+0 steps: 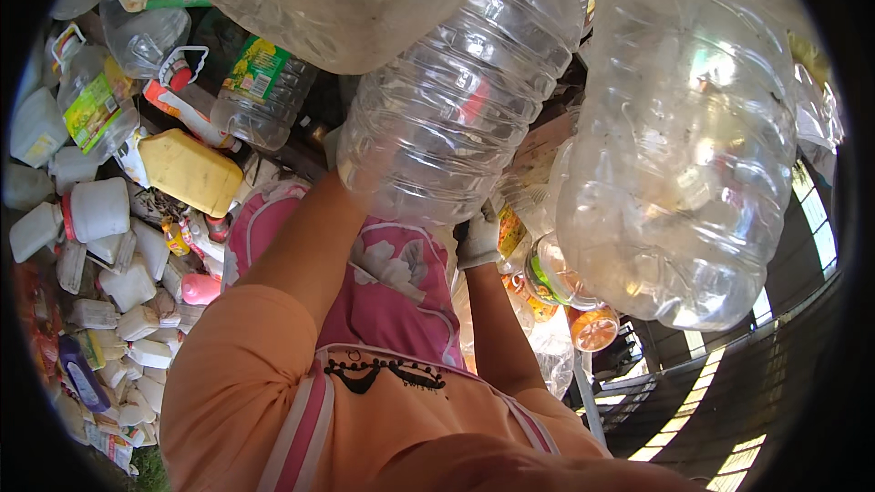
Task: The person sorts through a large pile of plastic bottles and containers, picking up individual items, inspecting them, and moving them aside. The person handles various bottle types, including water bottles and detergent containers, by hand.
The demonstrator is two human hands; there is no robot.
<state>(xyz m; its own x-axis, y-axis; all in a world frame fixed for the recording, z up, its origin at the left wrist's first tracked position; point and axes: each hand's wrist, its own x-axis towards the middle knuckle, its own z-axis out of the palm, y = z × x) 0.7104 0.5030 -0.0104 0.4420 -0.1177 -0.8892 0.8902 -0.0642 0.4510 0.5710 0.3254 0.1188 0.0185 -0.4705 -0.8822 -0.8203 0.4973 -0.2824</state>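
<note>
A large clear ribbed plastic bottle (451, 109) fills the upper middle, close to the camera. My left forearm (307, 239) reaches up behind its lower left side, and the bottle obscures the hand, so its grip cannot be made out. My right hand (478, 239), in a whitish glove with dark fingertips, is just below the bottle's lower right end. Beside that glove is a clear bottle with an orange label (511, 231). Whether the glove grips anything is unclear.
Another big clear bottle (677, 171) looms at right, and a cloudy plastic container (328, 0) at the top. White plastic bottles (126, 283) are heaped at left, near a yellow jug (191, 171) and a green-labelled bottle (256, 96). A metal pole (589, 396) stands at lower right.
</note>
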